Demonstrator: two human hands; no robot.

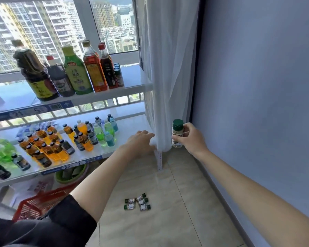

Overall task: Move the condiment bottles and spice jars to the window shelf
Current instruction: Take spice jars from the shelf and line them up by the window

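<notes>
My right hand (191,138) grips a clear spice jar with a green cap (177,133), upright, beside the white curtain. My left hand (141,141) holds the curtain's lower fold at the corner of the rack. On the upper window shelf (134,81) stand several tall condiment bottles (78,72) and a short row of spice jars (118,73) to their right. Several green-capped spice jars (137,202) lie on the floor below.
The lower shelf (130,129) carries many small drink bottles (82,136). A red basket (41,202) and a green bowl (70,173) sit under the rack. A white curtain (168,68) hangs at the rack's right end, against a blue wall (257,86).
</notes>
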